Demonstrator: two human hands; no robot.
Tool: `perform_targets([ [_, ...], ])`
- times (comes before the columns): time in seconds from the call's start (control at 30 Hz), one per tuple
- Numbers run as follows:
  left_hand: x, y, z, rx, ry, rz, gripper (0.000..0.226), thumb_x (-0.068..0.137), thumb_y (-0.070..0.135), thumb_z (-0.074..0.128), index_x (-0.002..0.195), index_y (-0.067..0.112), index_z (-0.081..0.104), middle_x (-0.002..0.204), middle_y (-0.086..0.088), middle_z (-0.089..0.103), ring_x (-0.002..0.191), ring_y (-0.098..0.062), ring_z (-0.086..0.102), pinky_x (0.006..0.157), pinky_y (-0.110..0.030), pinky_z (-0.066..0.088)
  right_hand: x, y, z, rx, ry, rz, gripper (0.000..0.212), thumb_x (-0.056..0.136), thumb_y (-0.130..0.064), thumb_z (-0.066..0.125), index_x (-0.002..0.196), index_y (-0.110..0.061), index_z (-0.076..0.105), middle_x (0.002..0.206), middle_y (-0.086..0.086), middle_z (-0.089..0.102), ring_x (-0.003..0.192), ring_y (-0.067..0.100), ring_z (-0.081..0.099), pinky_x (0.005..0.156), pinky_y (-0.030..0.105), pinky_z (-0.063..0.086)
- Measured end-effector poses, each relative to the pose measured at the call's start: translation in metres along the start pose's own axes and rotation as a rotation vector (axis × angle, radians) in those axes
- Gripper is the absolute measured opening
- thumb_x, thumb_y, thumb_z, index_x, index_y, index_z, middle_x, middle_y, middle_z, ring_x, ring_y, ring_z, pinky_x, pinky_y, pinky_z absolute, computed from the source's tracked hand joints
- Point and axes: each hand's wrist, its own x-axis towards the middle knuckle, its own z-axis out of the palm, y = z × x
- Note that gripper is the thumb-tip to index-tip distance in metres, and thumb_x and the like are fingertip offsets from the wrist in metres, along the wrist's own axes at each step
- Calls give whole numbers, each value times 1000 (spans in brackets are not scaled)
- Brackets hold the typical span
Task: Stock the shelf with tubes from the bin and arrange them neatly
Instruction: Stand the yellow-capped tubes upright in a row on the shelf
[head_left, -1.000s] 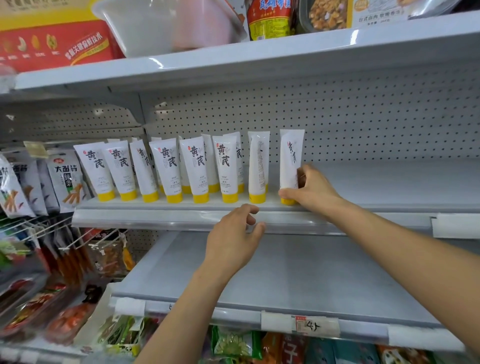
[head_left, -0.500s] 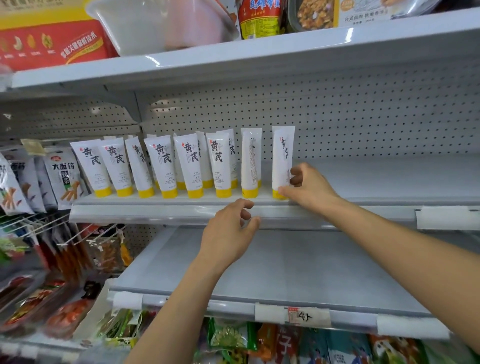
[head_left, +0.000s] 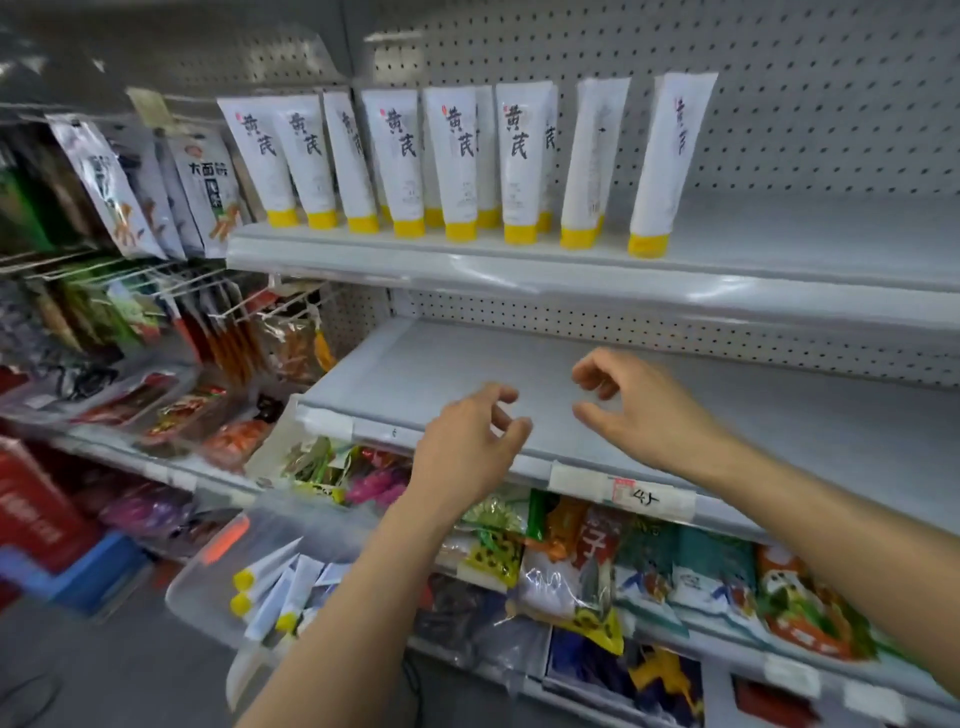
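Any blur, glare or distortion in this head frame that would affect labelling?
Head view: the clear bin and lower left are motion-smeared; the tubes stay legible; glare streaks the upper shelf's front strip; wide-angle bowing tilts the shelves.

Left forearm (head_left: 332, 613) hides part of the bin (head_left: 208, 587) and its tubes (head_left: 270, 597); count unreadable. Back-row tubes (head_left: 487, 156) mostly masked by the front row. Hanging packets (head_left: 104, 182) at 9 o'clock motion-blurred. Shelf (head_left: 831, 244) runs off frame at 3 o'clock.
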Motion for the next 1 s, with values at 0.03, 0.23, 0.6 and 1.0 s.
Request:
perform_targets([
  [0.03,-7,-15,0,4,-16,-33,35,92,39,57,125,26,56,92,15,61,87,-11,62,84,-35,52,1,-6,15,2,-53,0,27,90,-32,62,115,-28,55,106,-14,55,96,8,55,85,33,49],
  [0.23,-30,-137,-16,38,-109,-256,32,90,34,61,120,23,60,86,8,64,91,-22,65,80,-36,51,38,-61,117,61,-338,-55,22,88,-30,62,109,-24,60,106,-7,62,95,12,59,85,37,52],
  [0.6,-23,-441,-85,156,-268,-711,34,93,35,58,125,22,60,113,-4,67,107,-25,61,90,-33,48,131,-151,398,339,-725,103,7,86,-18,66,90,-19,60,82,-5,62,79,15,59,75,32,48],
  [1.0,-15,-636,27,292,-638,-669,57,94,23,55,144,4,34,144,-19,37,131,-35,39,109,-36,29,97,-125,635,237,-1092,541,27,88,-19,63,106,0,71,117,13,67,112,27,60,91,30,46],
])
